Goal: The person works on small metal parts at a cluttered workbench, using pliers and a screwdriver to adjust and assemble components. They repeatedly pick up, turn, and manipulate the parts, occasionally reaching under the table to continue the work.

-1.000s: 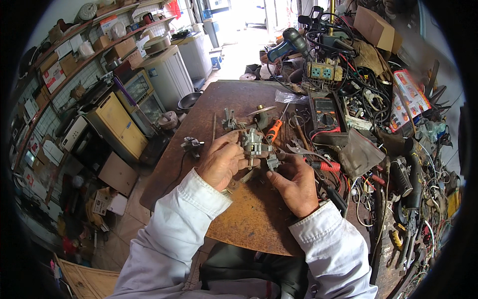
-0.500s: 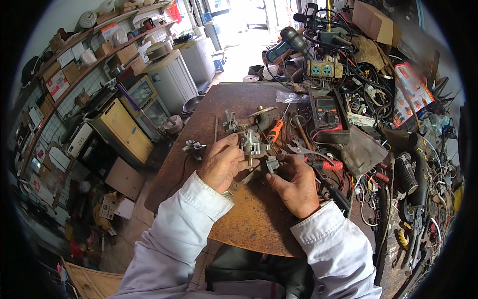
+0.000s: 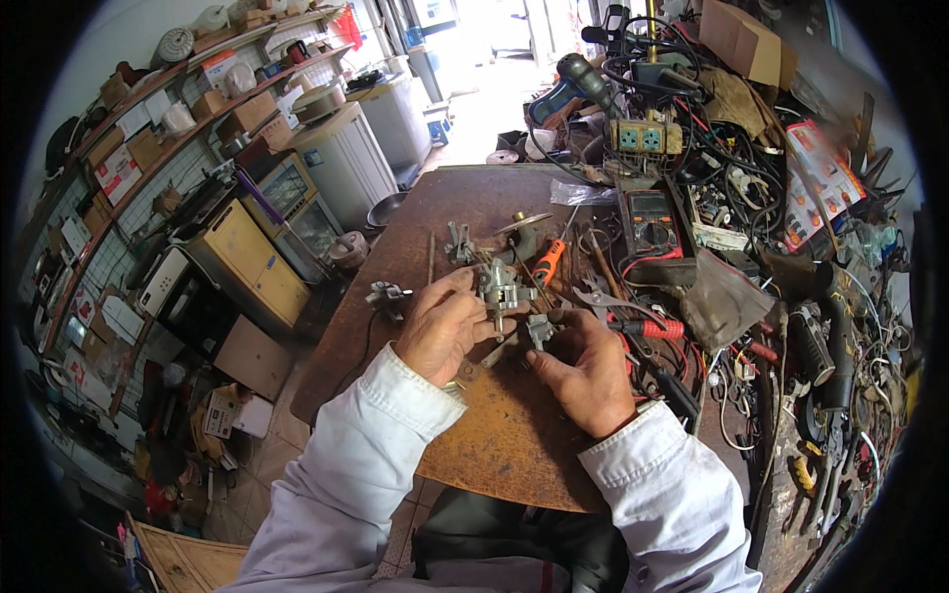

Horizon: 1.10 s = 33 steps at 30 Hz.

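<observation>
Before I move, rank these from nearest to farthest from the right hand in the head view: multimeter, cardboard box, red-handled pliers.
1. Red-handled pliers: just ahead and right of the right hand.
2. Multimeter: farther ahead, slightly right.
3. Cardboard box: far back, right, above the clutter.

Larger metal part (image 3: pixel 502 287) is showing silver-grey; smaller metal part (image 3: pixel 540 330) is showing a flatter grey. Sleeves (image 3: pixel 371 450) are reading off-white. Screwdriver handle (image 3: pixel 548 264) is standing out bright orange with dark marks, and a nearby grip (image 3: pixel 652 327) is showing red. Tabletop (image 3: pixel 494 445) is grading from dark brown to orange-brown with dark speckling (the lighter zone is lying nearest the person). Socket box (image 3: pixel 645 137) is showing dull yellow, its outlets teal.
</observation>
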Each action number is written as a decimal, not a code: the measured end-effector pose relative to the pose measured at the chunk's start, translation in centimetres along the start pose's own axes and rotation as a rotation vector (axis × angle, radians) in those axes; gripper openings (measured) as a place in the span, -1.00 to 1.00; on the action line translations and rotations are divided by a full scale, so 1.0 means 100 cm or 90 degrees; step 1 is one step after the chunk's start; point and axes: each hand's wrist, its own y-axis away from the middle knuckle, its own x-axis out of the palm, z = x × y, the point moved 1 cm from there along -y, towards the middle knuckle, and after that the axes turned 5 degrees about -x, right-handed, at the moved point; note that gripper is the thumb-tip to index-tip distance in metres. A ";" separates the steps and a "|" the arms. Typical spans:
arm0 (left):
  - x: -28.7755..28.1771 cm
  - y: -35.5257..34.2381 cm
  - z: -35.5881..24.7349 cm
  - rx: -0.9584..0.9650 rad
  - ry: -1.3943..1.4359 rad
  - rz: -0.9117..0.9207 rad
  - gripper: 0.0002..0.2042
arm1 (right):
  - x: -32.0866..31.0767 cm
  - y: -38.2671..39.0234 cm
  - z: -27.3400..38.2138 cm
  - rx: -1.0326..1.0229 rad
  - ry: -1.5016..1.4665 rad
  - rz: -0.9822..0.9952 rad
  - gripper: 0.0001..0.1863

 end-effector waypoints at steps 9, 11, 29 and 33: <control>0.000 0.000 -0.001 0.016 0.017 -0.013 -0.59 | 0.003 0.006 0.012 -0.109 0.162 -0.026 -0.48; -0.001 0.000 0.000 0.021 0.027 -0.016 -0.59 | 0.003 0.007 0.015 -0.125 0.190 -0.021 -0.46; 0.006 0.004 -0.011 -0.019 0.168 -0.073 -0.53 | 0.008 0.010 0.007 -0.142 0.308 0.035 -0.43; -0.004 0.003 -0.012 -0.057 0.247 -0.008 -0.53 | 0.010 0.010 0.007 -0.148 0.311 0.037 -0.42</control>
